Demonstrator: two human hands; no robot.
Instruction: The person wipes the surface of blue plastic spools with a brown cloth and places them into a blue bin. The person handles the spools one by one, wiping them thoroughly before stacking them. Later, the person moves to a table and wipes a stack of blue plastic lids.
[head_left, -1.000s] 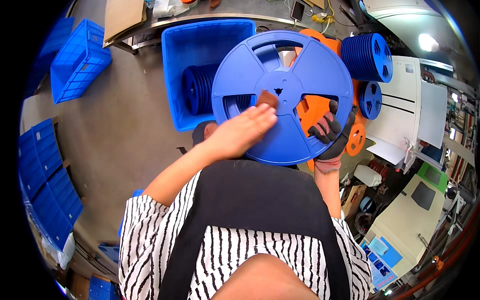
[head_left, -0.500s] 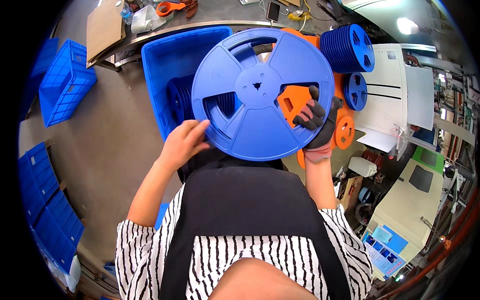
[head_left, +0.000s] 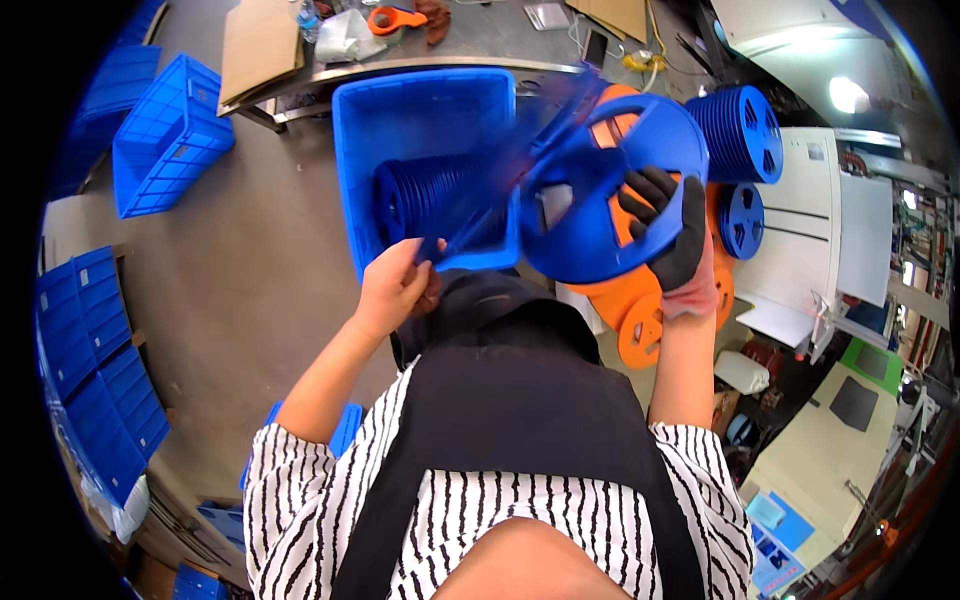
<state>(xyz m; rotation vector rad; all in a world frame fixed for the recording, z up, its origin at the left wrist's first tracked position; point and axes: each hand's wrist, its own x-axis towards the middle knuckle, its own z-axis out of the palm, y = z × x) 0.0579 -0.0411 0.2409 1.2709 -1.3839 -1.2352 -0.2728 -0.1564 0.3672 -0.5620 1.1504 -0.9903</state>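
Note:
My bare left hand (head_left: 397, 288) pinches the lower edge of a thin blue reel disc (head_left: 478, 205), tilted almost edge-on and smeared by motion. To its right is another blue reel (head_left: 585, 250) with cut-out windows. My right hand (head_left: 678, 235), in a black and pink glove, grips this reel at its right rim, fingers over the rim by a window. Whether more than one disc is in this hand, I cannot tell. Beneath the blurred disc stands a blue plastic tub (head_left: 347, 170), with a row of blue reels (head_left: 425, 190) standing on edge inside.
An orange stand (head_left: 600, 290) with round orange discs (head_left: 640, 330) is behind my right hand. It bears a stack of blue reels (head_left: 745, 135) and a smaller blue group (head_left: 741, 220). A metal workbench (head_left: 470, 40) runs along the far side. Blue crates (head_left: 175, 140) stand at left.
The blue disc at my left hand has come apart from the reel in my right hand and swung edge-on over the tub. My right hand's reel has tilted. The whole view has shifted.

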